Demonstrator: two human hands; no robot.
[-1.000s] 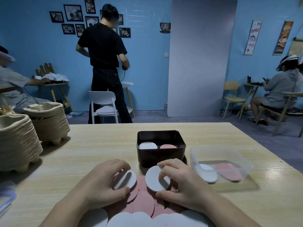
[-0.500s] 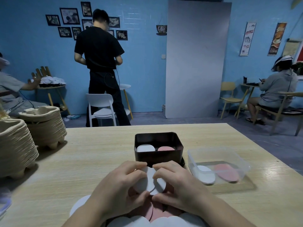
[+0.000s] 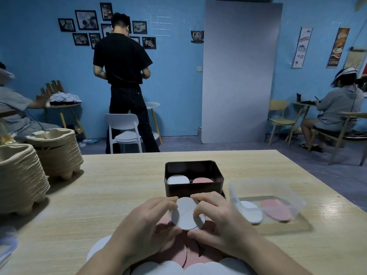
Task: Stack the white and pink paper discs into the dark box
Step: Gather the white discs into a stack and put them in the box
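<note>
Nearest the table edge: loose white discs (image 3: pixel 158 269) in a row, with pink discs (image 3: pixel 184 255) fanned just behind them, partly under the wrists.

Both hands now meet over that pile. A second ago each hand had its own white disc, held apart; half a second ago they were coming together. Now the two are merged into one small white stack (image 3: pixel 186 214) — left hand (image 3: pixel 147 225) pinching its left rim, right hand (image 3: pixel 220 221) pinching the right rim and bottom edge, fingertips curled over the top. The stack is tilted up toward the camera and lifted off the pink discs. Edges look slightly offset at lower right, so my read is that it's still being squared up.

Meaning for the task: discs get batched by colour before they go in. Next move is probably a short carry forward.

Just beyond the fingers: dark box (image 3: pixel 193 187), open top, touching nothing in hand. Inside, a white pile (image 3: pixel 177 180) on the left and a pink pile (image 3: pixel 202 180) on the right, side by side. Held stack likely belongs on the left one.

Right of the box — clear plastic tub (image 3: pixel 278 187), one white and one pink disc lying in it.

Far left: pulp tray stacks (image 3: pixel 23 179). Other people work at the back of the room.
</note>
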